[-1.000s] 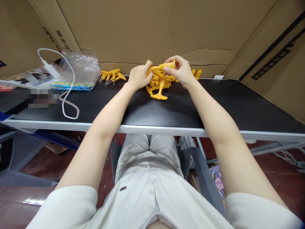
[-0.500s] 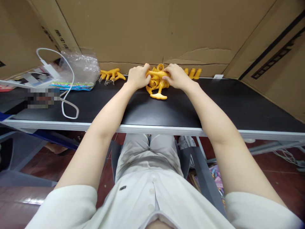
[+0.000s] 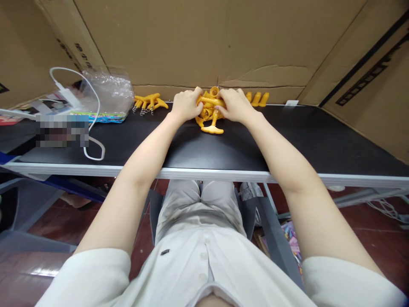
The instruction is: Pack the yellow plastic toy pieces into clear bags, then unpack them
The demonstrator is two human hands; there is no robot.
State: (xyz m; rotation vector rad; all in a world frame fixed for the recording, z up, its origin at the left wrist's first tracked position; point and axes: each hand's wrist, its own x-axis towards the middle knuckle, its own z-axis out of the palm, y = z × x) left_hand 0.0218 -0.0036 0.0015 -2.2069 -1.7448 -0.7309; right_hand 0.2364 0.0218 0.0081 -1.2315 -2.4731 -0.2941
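Note:
Over a heap of yellow plastic corkscrew parts [image 3: 207,113], my left hand [image 3: 186,103] and my right hand [image 3: 235,104] are close together, both closed. A yellow corkscrew [image 3: 211,101] lies level between them, its left end in my left fingers and its right end in my right fingers. My fingers cover both ends, so how its parts join is hidden. In front of the heap, a T-shaped yellow corkscrew handle [image 3: 212,129] rests on the black table. An open-ended yellow sleeve [image 3: 214,91] sticks up behind.
Several yellow handles with bare metal spirals [image 3: 150,102] lie to the left. Yellow sleeves [image 3: 256,99] stand upright on the right. A clear plastic bag [image 3: 108,91] and a white cable [image 3: 96,89] occupy the left side. Cardboard [image 3: 179,42] walls the back of the black table [image 3: 306,140].
Both hands stay over the heap, still on the yellow corkscrew. My right hand has shifted slightly left, toward the left hand, and its fingers now cover more of the right end.

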